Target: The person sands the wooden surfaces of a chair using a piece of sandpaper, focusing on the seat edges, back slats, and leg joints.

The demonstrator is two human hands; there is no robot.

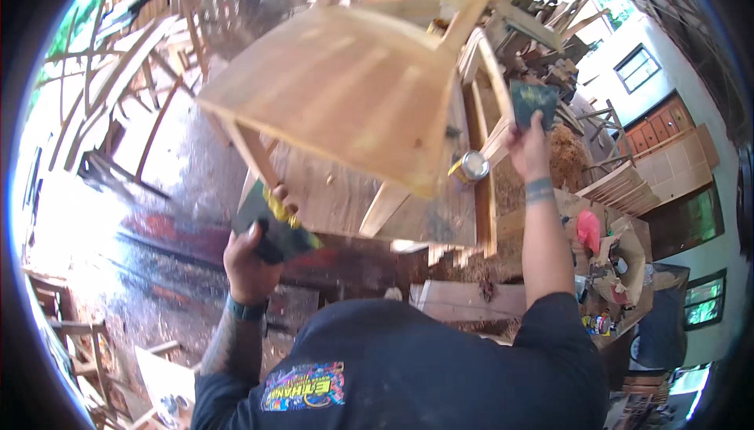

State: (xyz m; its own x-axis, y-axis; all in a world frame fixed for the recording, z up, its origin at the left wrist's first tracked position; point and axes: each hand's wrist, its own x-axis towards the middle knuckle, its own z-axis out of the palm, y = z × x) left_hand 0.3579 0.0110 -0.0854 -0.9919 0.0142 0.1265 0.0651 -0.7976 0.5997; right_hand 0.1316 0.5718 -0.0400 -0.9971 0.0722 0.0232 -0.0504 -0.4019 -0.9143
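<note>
A bare wooden chair point(338, 88) stands tilted in the view before me, its wide seat facing up. My left hand point(250, 269) is closed around a dark green flat plate point(271, 230), which carries a ridge of yellow putty-like paste along its upper side. That plate is below the seat's left front leg. Out to the right, beside the chair, my right hand point(528, 151) grips a second dark green square plate point(534, 102) with a yellow smear on its face. Neither plate appears to touch the chair. Just left of my right wrist sits an open-looking tin can point(473, 166).
The chair stands on a low wooden work surface point(314, 194). Wooden chair frames point(110, 92) crowd the left. A sawdust heap point(567, 159), a pink object point(588, 230) and a cluttered bench point(628, 296) are to the right. A plank point(463, 302) lies near my body.
</note>
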